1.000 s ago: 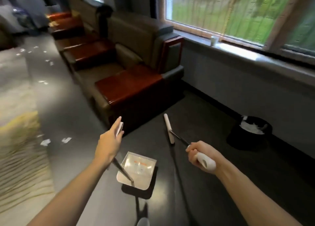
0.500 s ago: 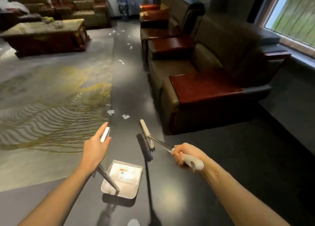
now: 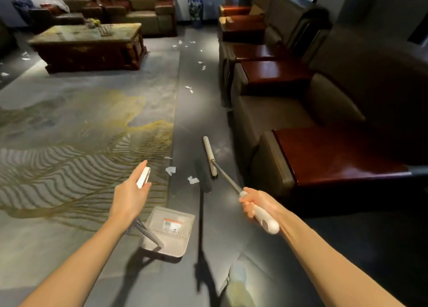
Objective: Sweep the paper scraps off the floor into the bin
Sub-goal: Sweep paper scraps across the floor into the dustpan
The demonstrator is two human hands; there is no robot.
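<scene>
My left hand (image 3: 132,192) grips the white top of the dustpan handle, and the grey dustpan (image 3: 170,232) hangs low over the floor below it. My right hand (image 3: 254,203) grips the white handle of the broom, whose cream head (image 3: 210,156) points forward above the grey floor. Two white paper scraps (image 3: 171,169) (image 3: 192,180) lie on the floor just left of the broom head. More paper scraps (image 3: 189,89) dot the grey strip farther ahead and near the far sofa. The bin is out of view.
A row of brown armchairs with red wooden side tables (image 3: 333,154) lines the right side. A patterned rug (image 3: 81,130) covers the floor at left, with a coffee table (image 3: 88,45) beyond it. A blue vase (image 3: 195,4) stands at the back.
The view has swung left from the window and bin to the long floor strip. Both hands keep their grips; the broom head now sits beside the two nearest scraps.
</scene>
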